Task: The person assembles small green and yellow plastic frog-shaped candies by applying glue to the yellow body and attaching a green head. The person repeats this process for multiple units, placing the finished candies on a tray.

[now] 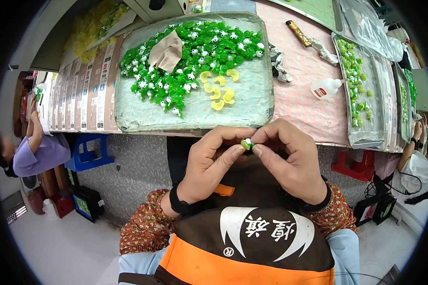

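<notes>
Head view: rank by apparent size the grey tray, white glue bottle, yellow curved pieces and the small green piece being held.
1. grey tray
2. white glue bottle
3. one yellow curved piece
4. small green piece, pinched by left hand and right hand; nearer camera, so 3 and 4 unsure.

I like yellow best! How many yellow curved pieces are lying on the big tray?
6, clustered beside the green pile on the tray. More may hide under the green ones.

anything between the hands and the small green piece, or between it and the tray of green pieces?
Nothing visible. The left hand and right hand both pinch the small green piece directly. The gap up to the tray is open; only the tray's near rim lies between.
</notes>
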A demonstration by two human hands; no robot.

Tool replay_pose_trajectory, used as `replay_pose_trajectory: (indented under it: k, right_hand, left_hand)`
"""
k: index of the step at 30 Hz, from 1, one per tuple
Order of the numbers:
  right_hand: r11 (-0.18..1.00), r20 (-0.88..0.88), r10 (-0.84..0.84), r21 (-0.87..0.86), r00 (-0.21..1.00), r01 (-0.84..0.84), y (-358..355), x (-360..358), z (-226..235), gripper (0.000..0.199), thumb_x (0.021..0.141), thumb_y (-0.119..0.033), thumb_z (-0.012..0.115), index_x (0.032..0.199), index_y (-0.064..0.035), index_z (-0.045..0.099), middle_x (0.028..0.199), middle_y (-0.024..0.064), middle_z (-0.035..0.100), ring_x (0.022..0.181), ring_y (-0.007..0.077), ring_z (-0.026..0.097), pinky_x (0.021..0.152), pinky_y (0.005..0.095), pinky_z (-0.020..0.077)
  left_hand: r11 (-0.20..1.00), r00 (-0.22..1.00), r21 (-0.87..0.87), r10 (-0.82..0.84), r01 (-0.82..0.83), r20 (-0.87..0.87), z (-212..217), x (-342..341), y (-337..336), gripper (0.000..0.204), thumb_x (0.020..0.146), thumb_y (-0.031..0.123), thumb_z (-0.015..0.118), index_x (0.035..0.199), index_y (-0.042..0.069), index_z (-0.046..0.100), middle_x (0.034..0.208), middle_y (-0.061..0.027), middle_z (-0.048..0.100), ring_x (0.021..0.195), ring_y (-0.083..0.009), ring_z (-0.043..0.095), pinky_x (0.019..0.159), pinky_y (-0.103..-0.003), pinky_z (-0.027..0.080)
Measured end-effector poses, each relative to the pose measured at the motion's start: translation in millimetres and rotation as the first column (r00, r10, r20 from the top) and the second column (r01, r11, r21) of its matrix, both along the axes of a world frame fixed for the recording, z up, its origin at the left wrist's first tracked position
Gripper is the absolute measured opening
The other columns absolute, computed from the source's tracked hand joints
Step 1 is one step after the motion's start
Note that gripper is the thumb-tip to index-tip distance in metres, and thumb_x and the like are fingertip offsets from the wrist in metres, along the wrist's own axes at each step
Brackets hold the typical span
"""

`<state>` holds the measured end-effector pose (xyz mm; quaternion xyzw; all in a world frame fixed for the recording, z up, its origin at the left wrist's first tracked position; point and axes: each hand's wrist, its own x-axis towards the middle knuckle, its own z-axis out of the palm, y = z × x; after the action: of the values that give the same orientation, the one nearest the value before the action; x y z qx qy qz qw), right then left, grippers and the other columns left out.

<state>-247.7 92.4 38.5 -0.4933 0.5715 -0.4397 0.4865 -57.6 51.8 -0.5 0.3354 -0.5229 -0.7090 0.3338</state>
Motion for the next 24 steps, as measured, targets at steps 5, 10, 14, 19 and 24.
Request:
replay_pose_trajectory:
  k: [5, 10, 14, 19, 24]
  right_hand:
    - [0.994, -0.044, 0.068, -0.078, 0.997, -0.071, -3, -2, -5, 0.016, 0.086, 0.002, 0.067, 0.102, 0.0017, 0.064, 0.087, 0.0095, 0.06, 0.075, 0.015, 0.06, 0.067, 0.0285, 0.0494]
    - [0.991, -0.043, 0.063, -0.113, 0.997, -0.067, -2, 3, -3, 0.021, 0.086, 0.0, 0.067, 0.107, 0.0008, 0.065, 0.092, 0.0085, 0.059, 0.08, 0.0145, 0.059, 0.07, 0.0275, 0.0488]
    - [0.99, -0.08, 0.066, -0.117, 0.995, -0.076, 0, 3, -8, 0.02, 0.087, -0.001, 0.066, 0.107, -0.0001, 0.065, 0.095, 0.0072, 0.061, 0.084, 0.0137, 0.059, 0.072, 0.0265, 0.0485]
    - [0.989, -0.128, 0.037, -0.137, 0.991, -0.054, 1, 3, -9, 0.018, 0.086, 0.001, 0.065, 0.104, 0.0004, 0.064, 0.093, 0.0085, 0.06, 0.079, 0.0161, 0.059, 0.069, 0.0273, 0.0487]
    - [0.988, -0.196, 0.041, -0.139, 0.98, -0.069, 1, 5, -11, 0.014, 0.086, 0.001, 0.063, 0.1, 0.0012, 0.064, 0.09, 0.0085, 0.059, 0.076, 0.0162, 0.059, 0.066, 0.0273, 0.0483]
  left_hand:
    - [0.97, 0.991, 0.235, -0.026, 0.056, -0.132, -3, 4, 0, 0.024, 0.104, 0.014, 0.054, 0.124, 0.0, 0.051, 0.116, -0.0099, 0.062, 0.101, -0.0144, 0.066, 0.082, -0.03, 0.06]
    - [0.884, 0.956, 0.454, 0.03, 0.11, -0.292, -5, 5, -3, 0.023, 0.104, 0.017, 0.055, 0.121, 0.002, 0.048, 0.112, -0.011, 0.063, 0.096, -0.0177, 0.068, 0.076, -0.034, 0.064]
    - [0.86, 0.944, 0.495, 0.051, 0.125, -0.326, -9, 2, -1, 0.023, 0.104, 0.018, 0.055, 0.12, 0.002, 0.048, 0.112, -0.0117, 0.063, 0.094, -0.0186, 0.069, 0.074, -0.034, 0.064]
    - [0.901, 0.967, 0.421, 0.012, 0.101, -0.255, -9, 2, -1, 0.02, 0.104, 0.016, 0.055, 0.116, 0.002, 0.047, 0.11, -0.0119, 0.064, 0.094, -0.0183, 0.068, 0.074, -0.034, 0.064]
    - [0.961, 0.988, 0.274, -0.001, 0.044, -0.155, -8, 1, 2, 0.017, 0.104, 0.013, 0.055, 0.114, 0.003, 0.046, 0.107, -0.0129, 0.064, 0.09, -0.0174, 0.069, 0.073, -0.033, 0.063]
